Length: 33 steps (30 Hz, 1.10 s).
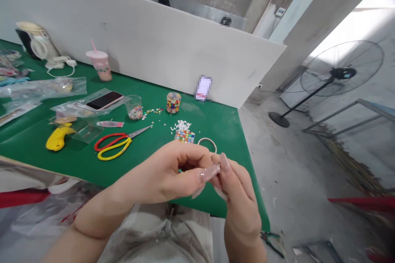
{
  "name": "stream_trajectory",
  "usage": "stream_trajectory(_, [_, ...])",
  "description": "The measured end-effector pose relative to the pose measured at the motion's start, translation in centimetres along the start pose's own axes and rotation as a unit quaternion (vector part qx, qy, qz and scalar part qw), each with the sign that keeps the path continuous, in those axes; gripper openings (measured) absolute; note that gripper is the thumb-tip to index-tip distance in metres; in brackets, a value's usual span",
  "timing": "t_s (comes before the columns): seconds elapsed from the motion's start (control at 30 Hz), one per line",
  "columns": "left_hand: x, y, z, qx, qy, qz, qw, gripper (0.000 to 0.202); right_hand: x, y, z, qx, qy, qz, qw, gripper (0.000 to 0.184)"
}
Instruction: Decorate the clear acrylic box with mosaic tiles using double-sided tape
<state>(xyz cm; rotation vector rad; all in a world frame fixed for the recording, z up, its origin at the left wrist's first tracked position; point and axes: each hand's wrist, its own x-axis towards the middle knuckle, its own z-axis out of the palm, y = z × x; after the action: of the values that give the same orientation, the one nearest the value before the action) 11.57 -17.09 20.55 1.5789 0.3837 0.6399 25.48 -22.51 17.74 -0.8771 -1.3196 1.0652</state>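
Note:
My left hand and my right hand meet above the near edge of the green table. Both are closed in a pinch, thumbs and fingertips together, on a tiny whitish piece; its exact kind is too small to make out. Just beyond the hands lies a white ring, partly hidden by my fingers. To its left is a sheet of small multicoloured mosaic tiles, with a heap of small white pieces behind it. A round container covered in coloured tiles stands farther back.
Scissors with red and yellow handles lie left of my hands, near a yellow tool. A clear cup, a phone and a pink tumbler stand or lie behind. A lit phone leans on the white partition.

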Motion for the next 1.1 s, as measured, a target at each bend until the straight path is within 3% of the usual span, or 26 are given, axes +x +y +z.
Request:
stream_trajectory(0.27, [0.05, 0.02, -0.08, 0.059, 0.011, -0.011, 0.998, 0.03, -0.24, 0.39, -0.37, -0.023, 0.016, 0.017, 0.999, 0.046])
stream_trajectory(0.4, [0.18, 0.11, -0.15, 0.031, 0.002, -0.016, 0.999, 0.03, -0.37, 0.36, -0.28, -0.052, 0.038, 0.012, 0.998, 0.046])
stream_trajectory(0.7, [0.24, -0.26, -0.35, -0.019, -0.014, -0.029, 0.999, 0.034, -0.05, 0.34, -0.58, -0.093, 0.02, -0.028, 0.995, 0.045])
stream_trajectory(0.8, [0.15, -0.11, -0.4, -0.017, -0.027, -0.02, 0.999, 0.031, 0.05, 0.46, -0.64, -0.077, 0.017, -0.029, 0.996, 0.046])
stream_trajectory(1.1, [0.41, -0.11, -0.22, 0.021, 0.007, 0.024, 0.999, 0.032, 0.08, 0.68, -0.35, -0.061, 0.033, -0.018, 0.997, 0.045])
